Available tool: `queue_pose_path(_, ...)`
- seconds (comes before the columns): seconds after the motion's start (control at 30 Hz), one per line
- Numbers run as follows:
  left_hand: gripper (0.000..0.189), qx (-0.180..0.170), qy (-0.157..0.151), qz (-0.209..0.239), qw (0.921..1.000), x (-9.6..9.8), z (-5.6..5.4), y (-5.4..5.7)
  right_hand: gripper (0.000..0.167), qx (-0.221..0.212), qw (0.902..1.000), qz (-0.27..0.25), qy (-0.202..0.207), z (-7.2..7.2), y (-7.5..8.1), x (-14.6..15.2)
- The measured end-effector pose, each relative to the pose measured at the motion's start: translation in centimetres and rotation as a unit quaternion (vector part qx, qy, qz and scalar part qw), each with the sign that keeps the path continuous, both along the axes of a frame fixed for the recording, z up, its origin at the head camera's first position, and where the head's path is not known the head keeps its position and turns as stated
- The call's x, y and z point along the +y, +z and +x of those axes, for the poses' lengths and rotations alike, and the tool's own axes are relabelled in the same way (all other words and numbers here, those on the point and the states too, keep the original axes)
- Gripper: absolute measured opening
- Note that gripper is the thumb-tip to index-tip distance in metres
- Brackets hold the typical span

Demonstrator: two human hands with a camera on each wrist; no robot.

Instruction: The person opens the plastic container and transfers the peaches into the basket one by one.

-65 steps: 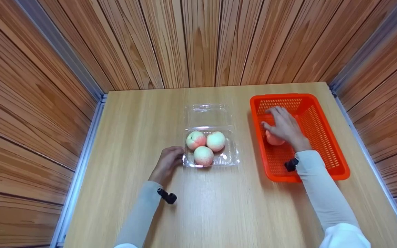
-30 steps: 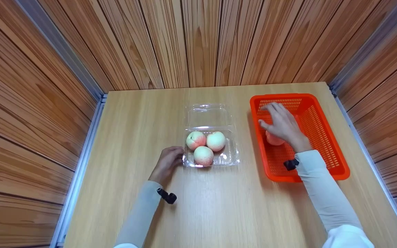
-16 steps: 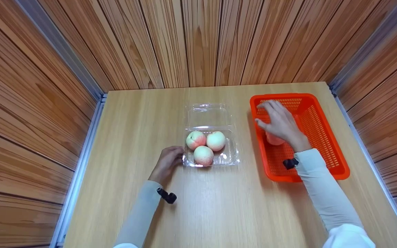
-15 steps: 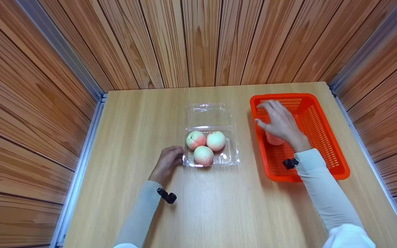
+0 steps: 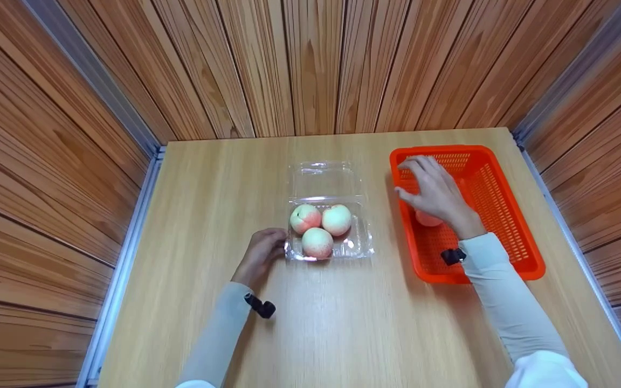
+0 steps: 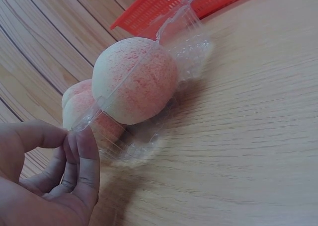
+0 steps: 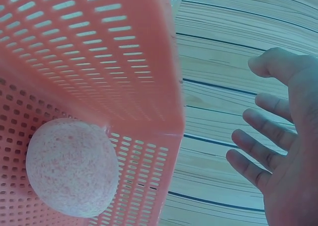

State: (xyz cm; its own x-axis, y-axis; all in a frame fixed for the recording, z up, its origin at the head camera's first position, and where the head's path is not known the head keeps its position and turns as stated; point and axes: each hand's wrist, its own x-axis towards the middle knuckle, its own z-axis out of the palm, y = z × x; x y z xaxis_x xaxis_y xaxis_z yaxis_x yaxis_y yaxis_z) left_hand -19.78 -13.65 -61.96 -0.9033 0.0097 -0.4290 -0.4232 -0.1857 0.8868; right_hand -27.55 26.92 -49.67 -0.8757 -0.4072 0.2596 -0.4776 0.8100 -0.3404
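Three peaches (image 5: 317, 243) sit in the base of a clear plastic clamshell box (image 5: 361, 245), its lid (image 5: 325, 180) laid back towards the wall. At the box's near left corner, my left hand (image 5: 263, 250) pinches the rim between thumb and fingers, plain in the left wrist view. My right hand (image 5: 437, 194) is over the orange basket (image 5: 526, 253), fingers spread and holding nothing. Below it a single peach (image 7: 72, 167) lies on the basket floor, apart from the hand; in the head view the hand partly covers this peach (image 5: 427, 218).
The basket stands on the right of the wooden table (image 5: 332, 328), with a gap between it and the box. Wood-panelled walls (image 5: 310, 64) rise at the back and both sides. Small black cameras (image 5: 260, 306) are strapped to both wrists.
My right hand has shifted slightly up and left over the basket, away from the peach there. My left hand and the box have stayed in place.
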Motion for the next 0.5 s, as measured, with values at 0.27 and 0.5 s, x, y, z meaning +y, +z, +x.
queue_pose_path(0.27,0.030,-0.005,-0.002,0.002,1.0000,-0.06,-0.08,0.04,0.049,0.029,0.9993,-0.004,0.022,0.18,0.37,-0.38)
queue_pose_path(0.5,0.030,-0.007,-0.007,-0.001,1.0000,-0.15,0.04,0.28,0.051,0.029,0.9992,-0.005,0.029,0.38,0.81,-0.69)
